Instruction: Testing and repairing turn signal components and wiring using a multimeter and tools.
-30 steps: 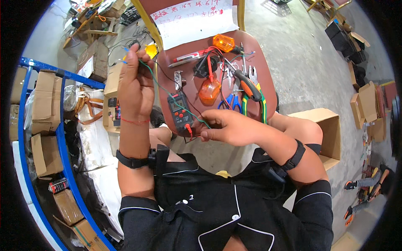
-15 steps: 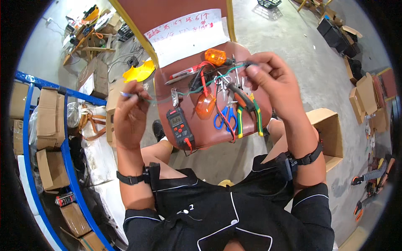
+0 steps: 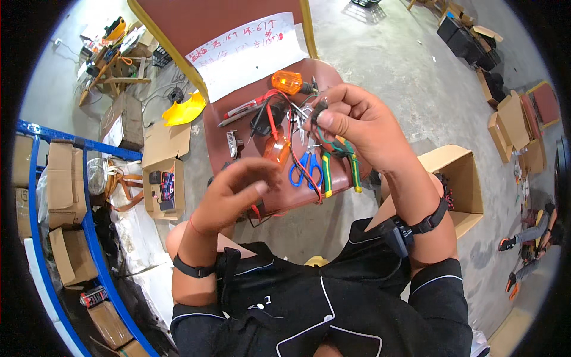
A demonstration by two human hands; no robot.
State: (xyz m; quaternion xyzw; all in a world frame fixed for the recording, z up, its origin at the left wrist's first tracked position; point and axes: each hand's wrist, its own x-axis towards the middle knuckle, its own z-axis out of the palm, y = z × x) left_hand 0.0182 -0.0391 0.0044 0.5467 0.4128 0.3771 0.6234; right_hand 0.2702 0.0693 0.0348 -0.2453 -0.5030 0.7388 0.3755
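Note:
My right hand (image 3: 360, 128) pinches a small black part (image 3: 319, 111) with a dark and green wire above the chair seat (image 3: 336, 80); the part's kind is unclear. My left hand (image 3: 232, 193) is held over the seat's near left corner, its fingers stretched out with nothing in them. Beneath it the digital multimeter is almost hidden. Around the hands lie blue-handled scissors (image 3: 313, 174), green-and-yellow pliers (image 3: 355, 172), a red test lead (image 3: 272, 122), a dark block (image 3: 266, 121) and two orange see-through pieces, one (image 3: 288, 82) behind the other.
A paper sheet (image 3: 235, 68) leans on the chair back, and pens (image 3: 242, 111) lie before it. An open carton (image 3: 473, 202) stands right of my leg. Left are another carton (image 3: 156, 205) and a blue shelf (image 3: 92, 232) with boxes. Another person's legs (image 3: 529, 238) show far right.
My left hand has let go of the green wire's end and moved right and nearer, over the multimeter. My right hand has come left and down with the black part, and the wire hangs bunched.

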